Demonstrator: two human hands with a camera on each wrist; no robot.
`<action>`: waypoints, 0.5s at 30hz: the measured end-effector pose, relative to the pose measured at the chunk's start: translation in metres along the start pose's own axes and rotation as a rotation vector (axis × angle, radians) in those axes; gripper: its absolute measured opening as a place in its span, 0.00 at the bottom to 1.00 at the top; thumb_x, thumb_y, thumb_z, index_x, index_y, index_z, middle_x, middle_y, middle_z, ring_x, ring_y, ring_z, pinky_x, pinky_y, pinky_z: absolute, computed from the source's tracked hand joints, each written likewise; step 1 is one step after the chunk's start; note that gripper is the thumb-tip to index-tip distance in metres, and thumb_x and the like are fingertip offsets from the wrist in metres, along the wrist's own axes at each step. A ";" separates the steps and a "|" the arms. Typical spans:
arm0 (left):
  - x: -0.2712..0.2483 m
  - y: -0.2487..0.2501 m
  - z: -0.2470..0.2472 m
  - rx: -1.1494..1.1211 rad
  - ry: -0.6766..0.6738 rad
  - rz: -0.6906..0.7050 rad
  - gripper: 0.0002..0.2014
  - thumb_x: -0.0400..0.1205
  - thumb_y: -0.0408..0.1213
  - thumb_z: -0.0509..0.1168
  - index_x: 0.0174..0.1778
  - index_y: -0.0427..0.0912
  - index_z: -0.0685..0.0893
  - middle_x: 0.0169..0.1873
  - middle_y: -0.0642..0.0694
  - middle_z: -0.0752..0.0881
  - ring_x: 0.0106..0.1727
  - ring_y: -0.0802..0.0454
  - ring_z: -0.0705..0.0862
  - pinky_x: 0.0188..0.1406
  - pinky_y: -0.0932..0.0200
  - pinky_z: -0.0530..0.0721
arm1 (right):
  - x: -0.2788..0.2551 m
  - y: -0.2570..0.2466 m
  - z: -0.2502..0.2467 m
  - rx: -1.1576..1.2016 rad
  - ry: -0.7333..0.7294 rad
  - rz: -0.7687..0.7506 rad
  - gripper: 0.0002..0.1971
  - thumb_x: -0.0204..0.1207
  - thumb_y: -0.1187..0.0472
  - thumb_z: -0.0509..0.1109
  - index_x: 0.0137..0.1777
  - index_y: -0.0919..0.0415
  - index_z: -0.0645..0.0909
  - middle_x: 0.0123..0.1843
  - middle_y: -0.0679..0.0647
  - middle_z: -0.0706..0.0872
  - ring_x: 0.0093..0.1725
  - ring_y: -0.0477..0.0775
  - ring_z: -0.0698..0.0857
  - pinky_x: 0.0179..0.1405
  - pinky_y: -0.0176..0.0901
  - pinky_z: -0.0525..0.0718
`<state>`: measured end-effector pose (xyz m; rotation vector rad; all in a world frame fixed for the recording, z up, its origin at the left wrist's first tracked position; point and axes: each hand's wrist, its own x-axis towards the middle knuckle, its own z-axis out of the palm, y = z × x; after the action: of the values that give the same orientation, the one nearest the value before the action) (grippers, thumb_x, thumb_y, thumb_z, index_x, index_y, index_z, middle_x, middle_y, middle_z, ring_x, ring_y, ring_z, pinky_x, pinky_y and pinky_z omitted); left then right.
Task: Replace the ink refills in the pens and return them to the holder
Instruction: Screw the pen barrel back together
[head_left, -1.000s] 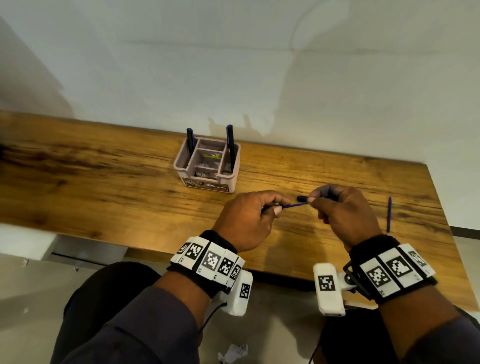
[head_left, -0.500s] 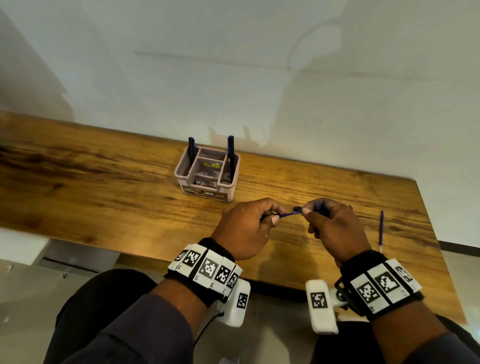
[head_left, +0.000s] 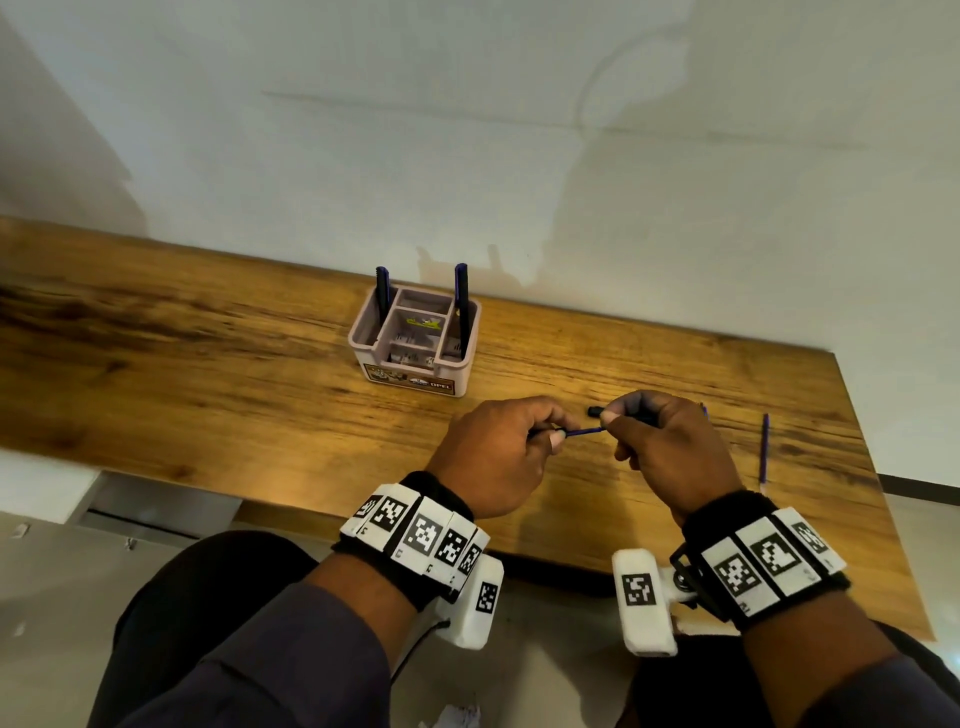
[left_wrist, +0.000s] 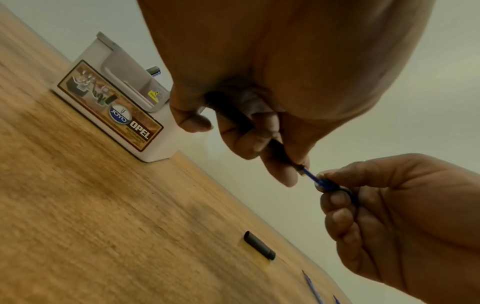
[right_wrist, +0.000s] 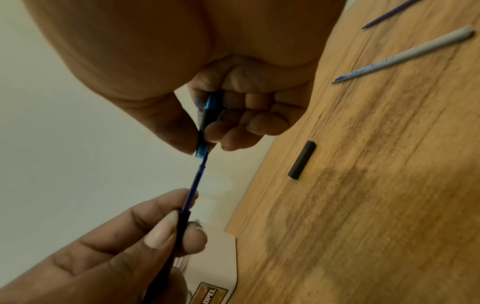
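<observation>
My left hand (head_left: 550, 436) grips a black pen barrel (left_wrist: 262, 131) with a thin blue refill (head_left: 584, 431) sticking out of it toward the right. My right hand (head_left: 615, 421) pinches the pen's black and blue front piece (right_wrist: 205, 127), which is threaded over the refill's (right_wrist: 194, 185) far end. Both hands hover just above the wooden desk (head_left: 208, 374). The pink pen holder (head_left: 415, 374) stands behind them, with two dark pens (head_left: 383, 293) (head_left: 461, 306) upright in its side compartments.
A short black cap (left_wrist: 259, 247) lies on the desk under the hands. To the right lie a loose blue refill (head_left: 763, 452) and a pale, nearly empty one (right_wrist: 405, 54). The desk's right edge is close to them. A white wall rises behind the desk.
My hands have drawn closer together, and less of the blue refill shows between barrel and front piece. The head view has shifted a little.
</observation>
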<state>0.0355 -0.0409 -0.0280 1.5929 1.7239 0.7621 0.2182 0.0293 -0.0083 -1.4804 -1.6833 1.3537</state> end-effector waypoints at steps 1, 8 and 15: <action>0.000 0.001 -0.001 -0.001 0.003 0.001 0.09 0.87 0.43 0.66 0.59 0.62 0.87 0.49 0.64 0.90 0.53 0.63 0.87 0.60 0.47 0.86 | 0.001 0.000 -0.002 0.003 0.016 -0.001 0.05 0.80 0.65 0.72 0.43 0.58 0.86 0.30 0.48 0.85 0.31 0.48 0.82 0.31 0.37 0.77; -0.001 0.002 -0.001 0.009 -0.003 -0.001 0.09 0.87 0.42 0.67 0.60 0.60 0.88 0.44 0.65 0.89 0.53 0.62 0.88 0.59 0.48 0.87 | 0.000 0.002 0.001 -0.025 -0.020 0.019 0.06 0.80 0.64 0.72 0.42 0.56 0.86 0.30 0.47 0.85 0.30 0.47 0.83 0.33 0.40 0.77; -0.001 0.003 -0.002 -0.035 0.006 -0.011 0.09 0.88 0.41 0.66 0.59 0.60 0.88 0.44 0.62 0.91 0.51 0.62 0.88 0.55 0.50 0.88 | 0.003 0.000 -0.008 0.044 0.053 0.025 0.05 0.80 0.65 0.72 0.42 0.59 0.86 0.26 0.45 0.84 0.30 0.48 0.80 0.32 0.39 0.78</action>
<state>0.0357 -0.0412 -0.0240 1.5583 1.7129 0.7887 0.2241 0.0344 -0.0062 -1.5038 -1.5973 1.3440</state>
